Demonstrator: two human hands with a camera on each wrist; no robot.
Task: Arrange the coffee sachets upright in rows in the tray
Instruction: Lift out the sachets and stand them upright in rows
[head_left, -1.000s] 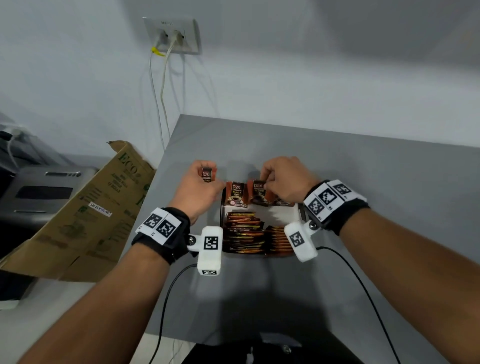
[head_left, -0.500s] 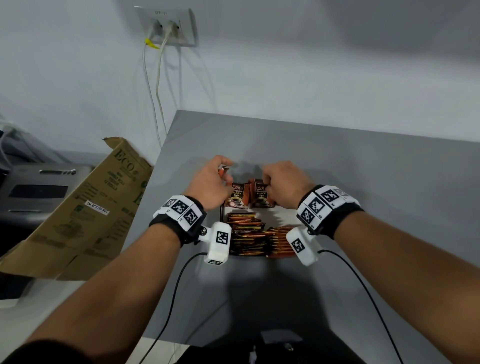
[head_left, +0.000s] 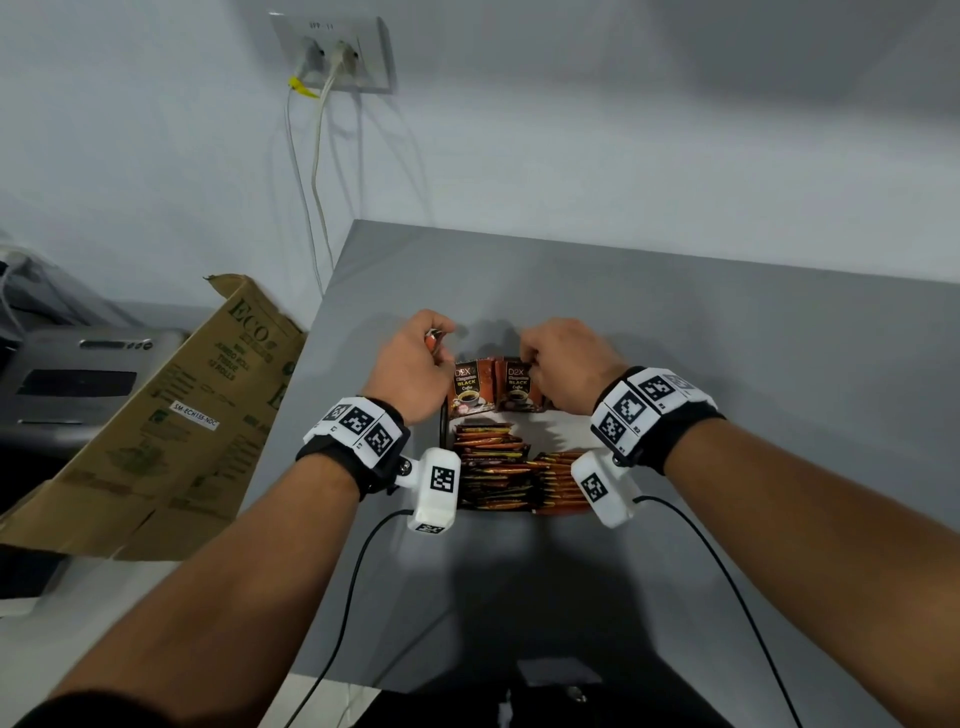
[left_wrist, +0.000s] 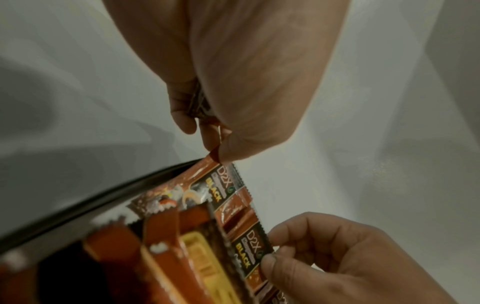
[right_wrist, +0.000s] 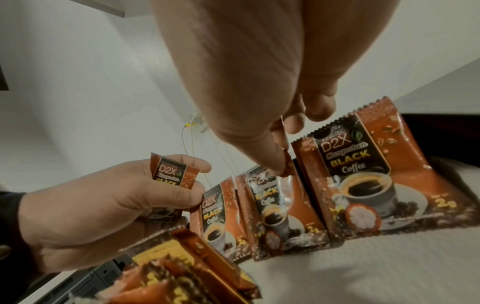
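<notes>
Sachets (right_wrist: 262, 216) look light, thin, probably slippery foil (crushable); best pinched at top seams; left hand (head_left: 410, 364) grips one, right hand (head_left: 563, 366) pinches another.

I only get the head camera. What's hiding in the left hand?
Observer: The right wrist view shows the left hand gripping one sachet, label facing out.
Child: I count two standing at the back. Right?
Observer: No, three standing sachets face that camera.
Child: What's the right hand doing?
Observer: The right hand pinches the top of an edge-on sachet between thumb and finger.
</notes>
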